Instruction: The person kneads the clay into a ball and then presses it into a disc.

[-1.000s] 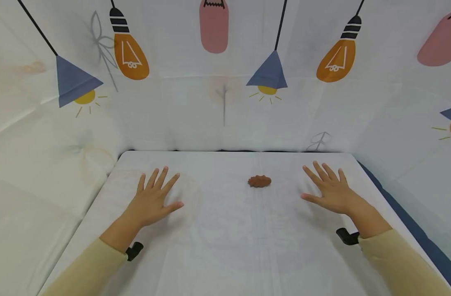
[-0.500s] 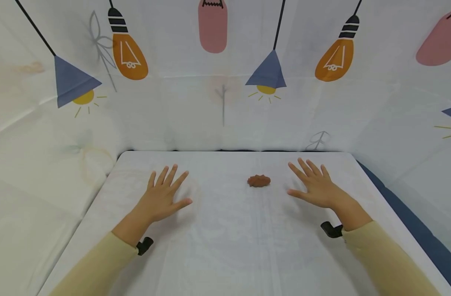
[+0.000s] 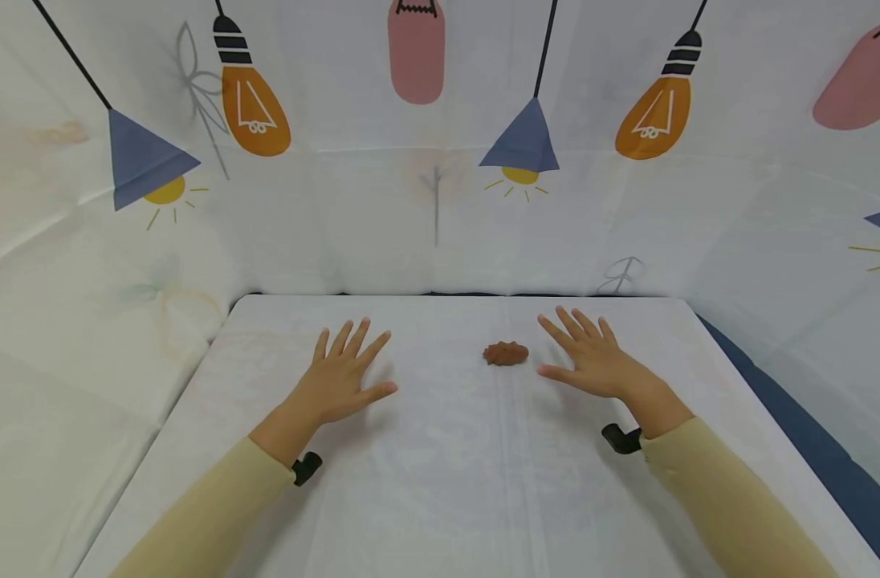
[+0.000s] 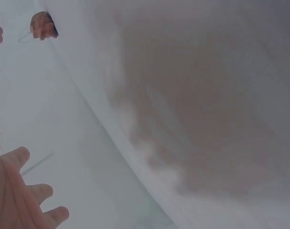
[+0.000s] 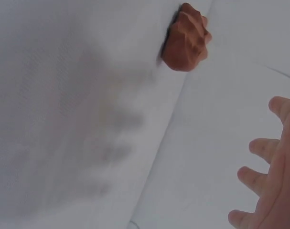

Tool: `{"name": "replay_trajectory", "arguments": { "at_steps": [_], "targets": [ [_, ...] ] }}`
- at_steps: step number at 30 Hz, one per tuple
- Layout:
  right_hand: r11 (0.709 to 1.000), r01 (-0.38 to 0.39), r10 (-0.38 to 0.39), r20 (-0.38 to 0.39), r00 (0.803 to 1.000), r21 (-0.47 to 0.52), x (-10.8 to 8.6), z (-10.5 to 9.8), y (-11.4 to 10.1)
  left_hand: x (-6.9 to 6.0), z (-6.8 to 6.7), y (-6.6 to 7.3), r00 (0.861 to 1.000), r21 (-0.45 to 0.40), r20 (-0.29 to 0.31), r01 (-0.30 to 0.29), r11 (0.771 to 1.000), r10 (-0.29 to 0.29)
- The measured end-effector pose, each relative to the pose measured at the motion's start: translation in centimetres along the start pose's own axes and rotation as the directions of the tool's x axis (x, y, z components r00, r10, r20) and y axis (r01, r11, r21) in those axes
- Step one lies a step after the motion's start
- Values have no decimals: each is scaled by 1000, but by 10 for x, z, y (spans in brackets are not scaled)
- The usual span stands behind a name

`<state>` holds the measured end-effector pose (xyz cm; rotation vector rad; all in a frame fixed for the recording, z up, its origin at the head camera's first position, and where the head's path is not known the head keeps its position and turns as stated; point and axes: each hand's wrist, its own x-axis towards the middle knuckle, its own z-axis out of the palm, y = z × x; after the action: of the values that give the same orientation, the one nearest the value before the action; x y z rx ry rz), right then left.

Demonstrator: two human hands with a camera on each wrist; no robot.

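Observation:
A small brown lump with a ridged, knobbly surface (image 3: 506,353) lies on the white-covered table (image 3: 440,466), towards its far side; what it is made of I cannot tell. My right hand (image 3: 590,359) hovers just to the right of the lump, fingers spread and straight, thumb towards it. Farther off on the other side, my left hand (image 3: 344,376) is also held above the table with fingers spread. Neither hand touches anything. The right wrist view shows the brown lump (image 5: 187,39) closer, its ridges plain, with my right fingertips (image 5: 259,145) apart from it.
A white cloth wall (image 3: 339,217) printed with lamps and bulbs stands behind the table and along both sides. Each wrist wears a black camera mount (image 3: 307,469) at the sleeve's end. Dark blue cloth (image 3: 794,409) shows beyond the table's right edge.
Both hands have moved inwards, the left one to the right and the right one to the left, closer to the brown lump. The lump stays where it was.

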<state>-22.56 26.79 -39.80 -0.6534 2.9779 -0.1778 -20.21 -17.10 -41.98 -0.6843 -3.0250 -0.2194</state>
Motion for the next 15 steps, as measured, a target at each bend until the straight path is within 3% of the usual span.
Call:
{"name": "replay_trajectory", "arguments": {
  "at_steps": [6,15],
  "targets": [
    [999,34,-34,-5,999,13,11,4,-9,9,-1,10,1000,-17,-6,-20,1000,20],
    [996,70,-72,30,997,58,25,14,-18,22,4,21,999,-50,39,-16,999,18]
  ]
}}
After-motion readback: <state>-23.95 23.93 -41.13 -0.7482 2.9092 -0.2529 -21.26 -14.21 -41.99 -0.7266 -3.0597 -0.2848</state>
